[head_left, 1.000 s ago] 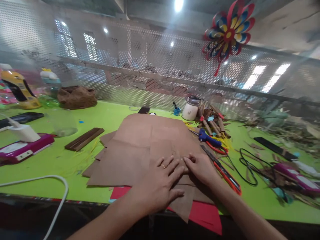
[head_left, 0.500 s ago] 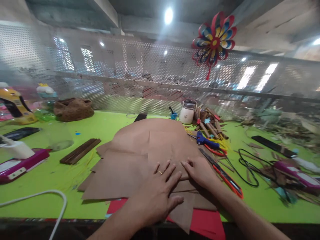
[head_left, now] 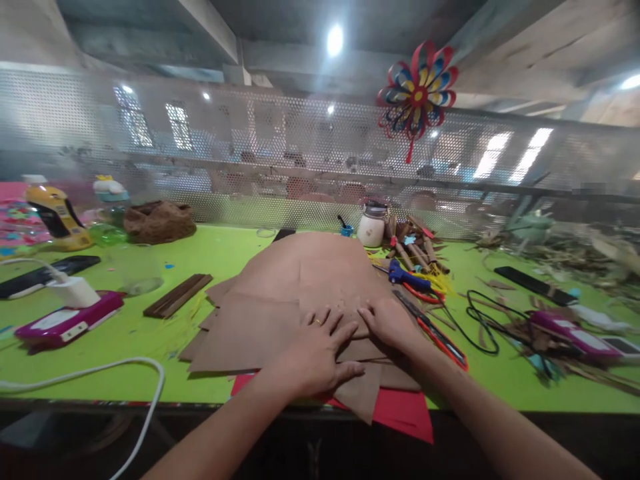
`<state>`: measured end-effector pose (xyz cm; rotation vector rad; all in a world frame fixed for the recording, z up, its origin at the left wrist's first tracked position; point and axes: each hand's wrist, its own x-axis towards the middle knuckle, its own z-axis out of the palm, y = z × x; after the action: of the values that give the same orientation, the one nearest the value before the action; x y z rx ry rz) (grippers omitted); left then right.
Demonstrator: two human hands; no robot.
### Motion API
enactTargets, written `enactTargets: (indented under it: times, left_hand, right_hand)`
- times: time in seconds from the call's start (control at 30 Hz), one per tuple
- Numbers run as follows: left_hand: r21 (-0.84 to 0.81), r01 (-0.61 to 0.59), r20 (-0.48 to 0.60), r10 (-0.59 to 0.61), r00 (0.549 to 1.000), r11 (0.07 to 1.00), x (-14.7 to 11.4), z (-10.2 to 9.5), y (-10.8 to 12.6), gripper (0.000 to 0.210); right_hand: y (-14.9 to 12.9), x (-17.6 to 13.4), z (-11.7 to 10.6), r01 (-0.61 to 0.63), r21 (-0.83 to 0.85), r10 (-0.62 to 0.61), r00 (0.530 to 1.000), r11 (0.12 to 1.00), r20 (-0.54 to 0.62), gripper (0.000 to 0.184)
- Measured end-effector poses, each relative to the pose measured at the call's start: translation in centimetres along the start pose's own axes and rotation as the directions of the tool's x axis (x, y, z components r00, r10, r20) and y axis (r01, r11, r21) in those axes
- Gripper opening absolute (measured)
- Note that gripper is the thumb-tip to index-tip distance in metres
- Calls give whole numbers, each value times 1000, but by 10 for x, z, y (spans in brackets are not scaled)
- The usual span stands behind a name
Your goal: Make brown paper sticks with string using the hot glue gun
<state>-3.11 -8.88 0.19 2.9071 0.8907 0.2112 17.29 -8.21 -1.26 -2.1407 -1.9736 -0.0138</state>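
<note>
Brown paper sheets (head_left: 255, 330) lie stacked and overlapping in front of me, with creases across the top ones. My left hand (head_left: 320, 360), a ring on one finger, rests flat on them with its fingers spread. Just to its right, my right hand (head_left: 394, 323) has its fingers curled at a folded edge of the brown paper, thumb pointing left. Its fingertips are partly hidden. Red paper (head_left: 406, 412) sticks out from under the stack and over the table's front edge.
An orange-and-black cutter (head_left: 443, 343) and a blue glue gun (head_left: 410, 277) lie right of the paper. A black cable (head_left: 487, 333) coils beyond them. Dark brown strips (head_left: 177, 297) and a purple power strip (head_left: 75, 323) are on the left. A white jar (head_left: 371, 227) stands behind.
The camera view has tilted up slightly, and shifted left, so the table shows more of its left side. Both hands stay in nearly the same place on the brown paper.
</note>
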Motion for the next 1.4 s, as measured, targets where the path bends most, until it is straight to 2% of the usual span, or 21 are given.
enactTargets:
  times: [0.07, 0.17, 0.3, 0.37, 0.4, 0.5, 0.6, 0.7, 0.87, 0.97, 1.07, 1.2, 1.4]
  left_hand:
    - [1, 13, -20, -13, 1000, 1000, 0, 2, 0, 72]
    - [-7, 25, -83, -26, 996, 1000, -1, 5, 0, 69]
    - [-21, 16, -128, -18, 992, 1000, -2, 7, 1, 67]
    - [-20, 15, -123, -17, 992, 1000, -2, 6, 1, 66]
    - [-16, 17, -121, -18, 992, 1000, -2, 6, 1, 66]
    - [2, 16, -109, -16, 994, 1000, -2, 4, 1, 66]
    - [24, 14, -92, -12, 996, 1000, -1, 2, 0, 66]
    - [48, -1, -73, 5, 997, 999, 3, 1, -3, 66]
    - [68, -6, -85, 11, 996, 998, 12, 1, -8, 67]
    - [82, 15, -168, -1, 986, 997, 14, 1, -11, 61]
    - [104, 51, -227, -26, 973, 993, 13, 3, -16, 58]
    - [136, 40, -195, -13, 981, 990, 11, 7, -20, 54]
    - [113, 64, -204, -40, 978, 991, 12, 2, -16, 49]
  right_hand:
    - [3, -1, -1, 12, 94, -11, 1000, 996, -7, 35]
    - [10, -6, -3, 55, 360, -58, 998, 931, -2, 38]
    - [17, -16, -7, -60, 706, -22, 994, 705, 106, 29]
    - [17, -19, -8, -118, 784, 10, 990, 609, 141, 25]
    - [16, -19, -9, -138, 795, 30, 988, 590, 150, 23]
    - [11, -17, -8, -163, 744, 74, 986, 648, 152, 15]
    - [7, -13, -7, -121, 653, 67, 992, 747, 107, 13]
    - [5, -10, -6, -119, 599, 63, 991, 792, 114, 12]
    - [7, -8, -4, -104, 554, 53, 993, 826, 107, 13]
    - [8, -8, -5, -73, 543, 36, 996, 836, 80, 13]
    - [8, -9, -10, -100, 574, 36, 992, 813, 123, 11]
    - [6, -10, -18, -130, 585, 36, 985, 800, 169, 10]
    - [6, -6, -24, -12, 519, -73, 987, 855, 143, 17]
